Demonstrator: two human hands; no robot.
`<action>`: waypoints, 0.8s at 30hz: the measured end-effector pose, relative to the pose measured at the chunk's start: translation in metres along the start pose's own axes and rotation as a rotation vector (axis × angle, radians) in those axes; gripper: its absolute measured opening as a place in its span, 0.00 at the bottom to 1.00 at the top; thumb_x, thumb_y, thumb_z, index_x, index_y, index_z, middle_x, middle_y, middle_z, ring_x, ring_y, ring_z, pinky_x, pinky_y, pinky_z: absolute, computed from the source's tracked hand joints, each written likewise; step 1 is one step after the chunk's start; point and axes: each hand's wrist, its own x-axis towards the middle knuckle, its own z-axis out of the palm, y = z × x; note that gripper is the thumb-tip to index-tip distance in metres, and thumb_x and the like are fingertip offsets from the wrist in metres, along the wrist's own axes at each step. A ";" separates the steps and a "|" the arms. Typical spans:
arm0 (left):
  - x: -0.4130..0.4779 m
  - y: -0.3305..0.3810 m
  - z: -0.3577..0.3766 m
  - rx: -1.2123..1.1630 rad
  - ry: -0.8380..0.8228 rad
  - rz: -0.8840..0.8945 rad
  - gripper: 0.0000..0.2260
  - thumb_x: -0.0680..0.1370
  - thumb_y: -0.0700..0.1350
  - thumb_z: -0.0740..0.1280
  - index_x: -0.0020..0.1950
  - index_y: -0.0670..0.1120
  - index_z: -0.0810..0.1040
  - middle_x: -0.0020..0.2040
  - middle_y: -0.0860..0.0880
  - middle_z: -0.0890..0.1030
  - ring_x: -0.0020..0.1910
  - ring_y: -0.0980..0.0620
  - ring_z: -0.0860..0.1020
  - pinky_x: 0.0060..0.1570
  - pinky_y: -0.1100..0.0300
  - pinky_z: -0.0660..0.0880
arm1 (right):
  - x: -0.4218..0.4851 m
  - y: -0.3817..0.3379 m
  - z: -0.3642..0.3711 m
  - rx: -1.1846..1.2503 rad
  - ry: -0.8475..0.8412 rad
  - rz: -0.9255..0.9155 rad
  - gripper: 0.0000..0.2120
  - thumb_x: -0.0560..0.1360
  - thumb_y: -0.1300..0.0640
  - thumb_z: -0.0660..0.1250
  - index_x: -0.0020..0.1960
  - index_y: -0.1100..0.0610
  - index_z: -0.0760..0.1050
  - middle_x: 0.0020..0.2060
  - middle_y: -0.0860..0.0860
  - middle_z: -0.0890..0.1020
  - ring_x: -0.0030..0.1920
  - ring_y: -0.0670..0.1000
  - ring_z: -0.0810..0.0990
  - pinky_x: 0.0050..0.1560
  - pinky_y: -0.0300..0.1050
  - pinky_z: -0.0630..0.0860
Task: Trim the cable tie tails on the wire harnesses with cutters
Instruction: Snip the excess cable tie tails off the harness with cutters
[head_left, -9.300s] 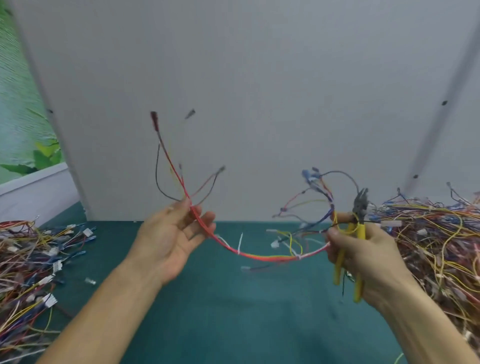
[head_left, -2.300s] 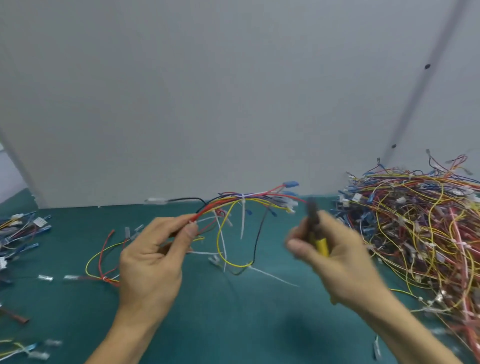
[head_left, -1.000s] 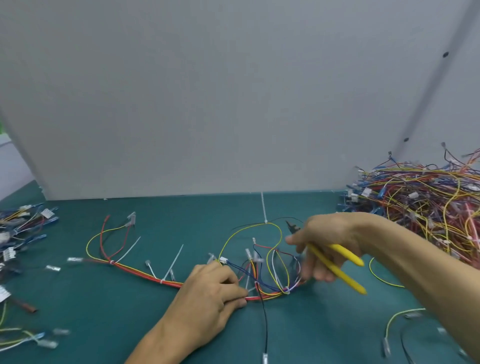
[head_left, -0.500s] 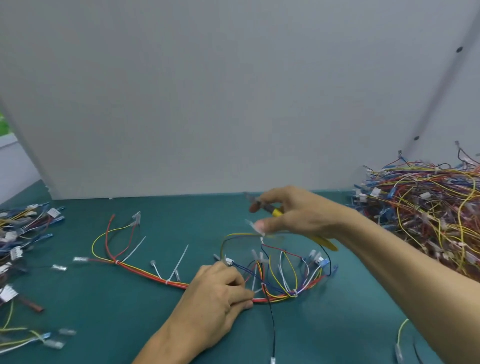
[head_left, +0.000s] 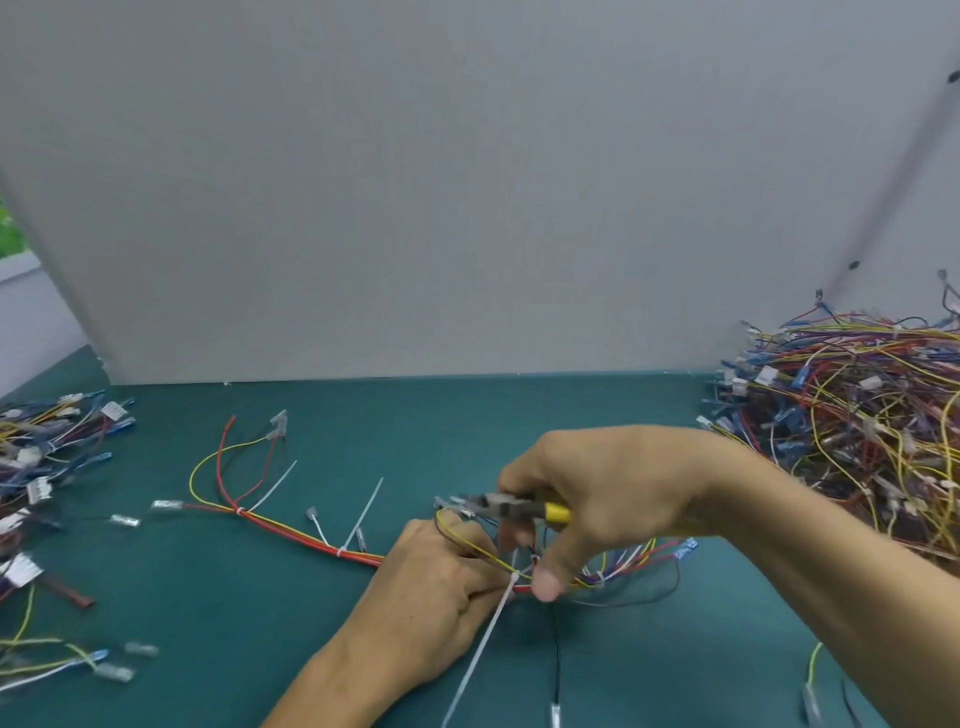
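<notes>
A left hand (head_left: 431, 597) holds the wire harness (head_left: 291, 531) in a closed grip on the table (head_left: 519, 415); just above that grip, the right hand (head_left: 618, 488) clasps yellow cutters (head_left: 511, 505). The cable tie tail (head_left: 480, 644) starts between both grips, where blades could nick crowded wires.

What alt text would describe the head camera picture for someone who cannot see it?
A person's right hand holds yellow-handled cutters over a wire harness that the left hand holds on a green table. Untrimmed white cable tie tails stick out; a big harness pile lies at right.
</notes>
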 end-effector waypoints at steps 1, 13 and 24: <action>-0.001 0.000 0.000 -0.008 -0.018 -0.010 0.07 0.77 0.50 0.68 0.40 0.51 0.83 0.43 0.55 0.81 0.47 0.49 0.79 0.44 0.50 0.75 | 0.004 -0.003 0.005 -0.086 0.032 0.006 0.14 0.65 0.49 0.78 0.45 0.52 0.77 0.40 0.47 0.82 0.36 0.45 0.76 0.36 0.39 0.71; -0.001 -0.004 -0.004 0.239 0.127 -0.333 0.07 0.67 0.44 0.78 0.42 0.52 0.84 0.35 0.55 0.79 0.35 0.49 0.77 0.36 0.55 0.71 | 0.000 0.028 -0.001 -0.002 0.469 0.206 0.08 0.69 0.53 0.75 0.42 0.50 0.75 0.33 0.45 0.75 0.31 0.42 0.71 0.34 0.38 0.67; 0.005 0.013 -0.038 -0.498 0.252 -0.584 0.26 0.62 0.39 0.60 0.56 0.61 0.77 0.56 0.62 0.79 0.58 0.58 0.75 0.60 0.58 0.70 | -0.025 0.048 0.065 0.316 0.257 0.172 0.06 0.70 0.58 0.73 0.42 0.51 0.76 0.43 0.45 0.83 0.42 0.45 0.78 0.48 0.43 0.74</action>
